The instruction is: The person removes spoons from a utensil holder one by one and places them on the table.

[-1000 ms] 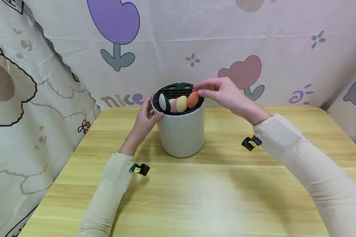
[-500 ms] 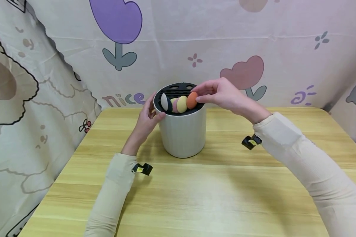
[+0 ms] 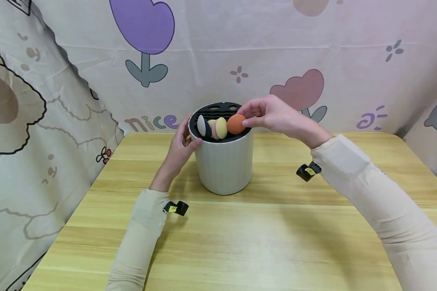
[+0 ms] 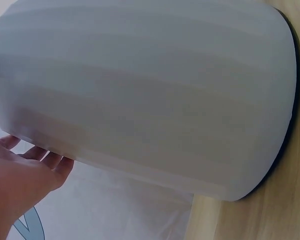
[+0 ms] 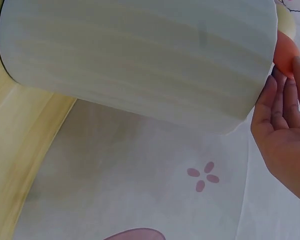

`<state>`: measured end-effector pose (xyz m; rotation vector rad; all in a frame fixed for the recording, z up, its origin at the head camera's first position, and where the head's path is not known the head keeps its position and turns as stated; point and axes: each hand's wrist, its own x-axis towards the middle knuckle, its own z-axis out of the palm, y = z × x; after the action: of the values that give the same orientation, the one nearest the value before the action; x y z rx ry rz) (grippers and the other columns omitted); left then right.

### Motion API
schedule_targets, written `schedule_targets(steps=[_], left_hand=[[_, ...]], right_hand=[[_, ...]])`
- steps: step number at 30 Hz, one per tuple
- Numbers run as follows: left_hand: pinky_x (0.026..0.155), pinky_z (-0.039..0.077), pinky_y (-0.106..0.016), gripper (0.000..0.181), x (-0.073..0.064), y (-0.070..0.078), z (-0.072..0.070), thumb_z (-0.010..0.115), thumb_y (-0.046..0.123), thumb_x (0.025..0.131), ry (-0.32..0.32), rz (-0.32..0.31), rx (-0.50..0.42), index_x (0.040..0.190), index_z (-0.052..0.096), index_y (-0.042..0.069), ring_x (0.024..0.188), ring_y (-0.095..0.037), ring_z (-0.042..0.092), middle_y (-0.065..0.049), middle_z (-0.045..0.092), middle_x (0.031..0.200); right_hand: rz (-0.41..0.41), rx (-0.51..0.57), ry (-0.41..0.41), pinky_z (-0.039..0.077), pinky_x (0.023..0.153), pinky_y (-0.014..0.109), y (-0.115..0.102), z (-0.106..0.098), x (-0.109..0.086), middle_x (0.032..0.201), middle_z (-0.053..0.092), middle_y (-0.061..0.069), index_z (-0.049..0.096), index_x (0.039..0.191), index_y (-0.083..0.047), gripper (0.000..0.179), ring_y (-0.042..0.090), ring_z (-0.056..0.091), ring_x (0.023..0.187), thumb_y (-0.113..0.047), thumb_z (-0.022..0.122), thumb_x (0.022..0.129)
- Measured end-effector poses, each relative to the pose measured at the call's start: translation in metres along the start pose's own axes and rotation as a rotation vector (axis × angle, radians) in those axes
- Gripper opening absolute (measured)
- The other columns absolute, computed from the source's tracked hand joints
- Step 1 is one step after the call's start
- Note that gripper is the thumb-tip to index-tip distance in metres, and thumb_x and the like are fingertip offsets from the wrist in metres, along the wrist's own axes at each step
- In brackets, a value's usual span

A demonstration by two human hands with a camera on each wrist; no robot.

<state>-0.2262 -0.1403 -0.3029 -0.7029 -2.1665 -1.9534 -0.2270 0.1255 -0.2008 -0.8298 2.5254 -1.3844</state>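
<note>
A white ribbed cylindrical container [image 3: 223,167] stands upright on the table, topped by a black slotted insert [image 3: 218,108]. My left hand [image 3: 182,145] grips its left side near the rim, thumb at the front; in the left wrist view its fingers [image 4: 50,162] lie against the wall. An orange egg-shaped makeup sponge [image 3: 236,124] is at the right of the insert, its round end facing me. My right hand [image 3: 274,115] pinches it from the right. To its left sit a yellow sponge [image 3: 221,128], a pink one [image 3: 214,131] and a white-and-dark-blue one [image 3: 202,125].
The wooden table [image 3: 240,242] extends in front of the container. A patterned cloth [image 3: 211,48] hangs behind it and at the sides. Small black cameras [image 3: 176,208] are strapped to both wrists.
My right fingers have closed on the orange sponge, and it has turned from an upright egg outline to a round one. The yellow sponge has shifted slightly left. My left hand keeps its hold.
</note>
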Motion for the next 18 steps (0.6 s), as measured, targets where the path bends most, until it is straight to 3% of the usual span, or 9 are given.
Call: schedule_targets(steps=[4,11,18], left_hand=[[0.104,0.024,-0.035,0.105,0.0004,-0.0013,-0.0004,0.065,0.065,0.065,-0.003,-0.002,0.004,0.144,0.021,0.012,0.129,-0.015,0.028,-0.006,0.028,0.144],[0.105,0.023,-0.035,0.106,0.0016,-0.0023,-0.0002,0.065,0.065,0.064,0.001,-0.006,-0.001,0.144,0.021,0.012,0.13,-0.015,0.027,-0.005,0.027,0.144],[0.105,0.023,-0.037,0.112,0.0022,0.0008,0.0003,0.066,0.066,0.062,-0.002,-0.022,-0.007,0.145,0.017,0.007,0.131,-0.02,0.026,-0.01,0.025,0.145]], right_hand=[[-0.014,0.008,-0.004,0.045,0.076,0.029,-0.0007,-0.0007,0.0002,0.094,0.065,0.005,0.062,0.107,-0.004,0.023,0.016,0.057,0.086,-0.007,0.064,0.084],[-0.016,0.009,0.002,0.04,0.058,0.025,-0.004,-0.0014,0.0009,0.089,0.062,0.005,0.061,0.108,-0.006,0.022,0.017,0.047,0.067,-0.009,0.062,0.086],[-0.029,0.011,0.038,0.043,0.063,0.028,-0.0087,-0.0049,0.0008,0.092,0.065,0.005,0.062,0.108,-0.005,0.023,0.026,0.051,0.073,-0.01,0.063,0.086]])
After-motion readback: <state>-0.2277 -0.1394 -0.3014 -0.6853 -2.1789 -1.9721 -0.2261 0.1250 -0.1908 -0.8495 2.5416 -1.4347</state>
